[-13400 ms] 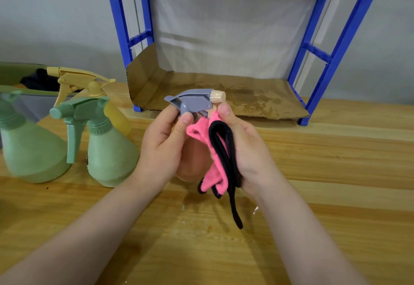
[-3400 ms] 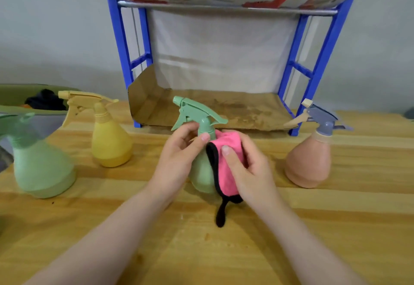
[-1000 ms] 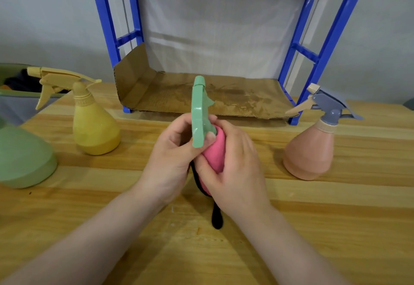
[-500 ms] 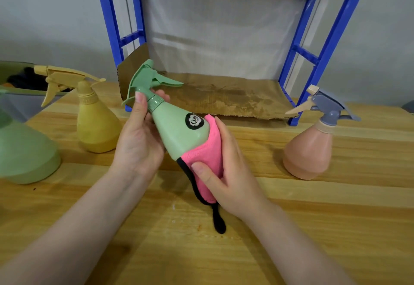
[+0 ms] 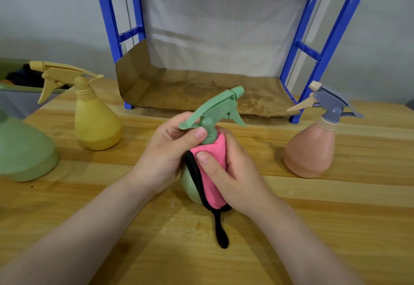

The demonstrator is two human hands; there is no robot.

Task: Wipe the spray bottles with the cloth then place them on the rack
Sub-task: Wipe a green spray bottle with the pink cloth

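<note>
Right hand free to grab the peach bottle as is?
Probably not yet. The right hand is pressing the pink cloth against the green bottle, which the left hand steadies. The peach bottle stands on that side with bare table between, so the path looks clear once it lets go.

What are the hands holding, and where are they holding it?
The left hand holds the small green spray bottle by its neck, just under the trigger head. The right hand presses the pink cloth around the bottle's body.

A spray bottle (image 5: 208,127) stands mid-surface (image 5: 336,228), two bottles (image 5: 96,125) toward the left edge, one (image 5: 311,148) toward the right, the rack (image 5: 322,56) behind.
</note>
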